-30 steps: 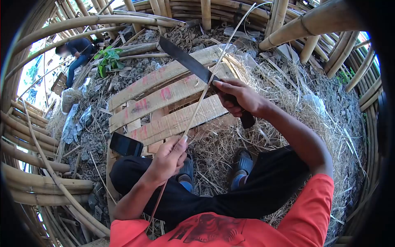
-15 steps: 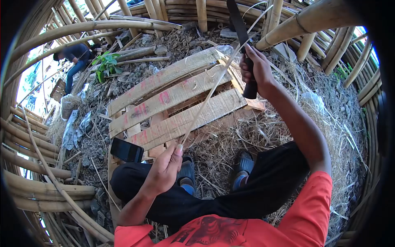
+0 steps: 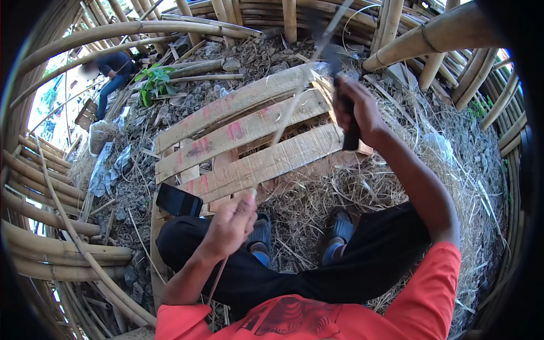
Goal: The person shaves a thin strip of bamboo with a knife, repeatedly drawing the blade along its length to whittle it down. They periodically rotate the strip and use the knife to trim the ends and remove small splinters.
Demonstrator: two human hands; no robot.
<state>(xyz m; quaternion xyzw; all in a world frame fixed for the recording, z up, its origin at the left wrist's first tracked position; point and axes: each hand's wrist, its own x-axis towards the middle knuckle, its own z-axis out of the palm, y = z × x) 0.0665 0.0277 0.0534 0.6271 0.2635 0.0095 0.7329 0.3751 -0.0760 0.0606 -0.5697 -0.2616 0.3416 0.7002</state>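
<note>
My left hand (image 3: pixel 231 224) is closed around a thin bamboo strip (image 3: pixel 285 122), pinched between thumb and fingers above my left knee. From there the strip slants up and to the right over a slatted wooden pallet (image 3: pixel 249 133), and a tail of it hangs below the hand toward my shirt. My right hand (image 3: pixel 360 107) grips the dark handle of a machete (image 3: pixel 351 133) above the pallet's right end. Its blade points up and away, smeared by motion, and overlaps the far part of the strip in this view.
A black phone (image 3: pixel 178 201) rests at the pallet's near left corner. Bamboo poles (image 3: pixel 430 31) enclose the space, one thick pole jutting in at upper right. Shavings (image 3: pixel 306 226) cover the ground around my sandals. Another person (image 3: pixel 113 71) is bent over at far left, near a green plant (image 3: pixel 153 82).
The machete was sharp and is now blurred by motion. A tail of the strip now shows below my left hand. The whole view has shifted slightly.
</note>
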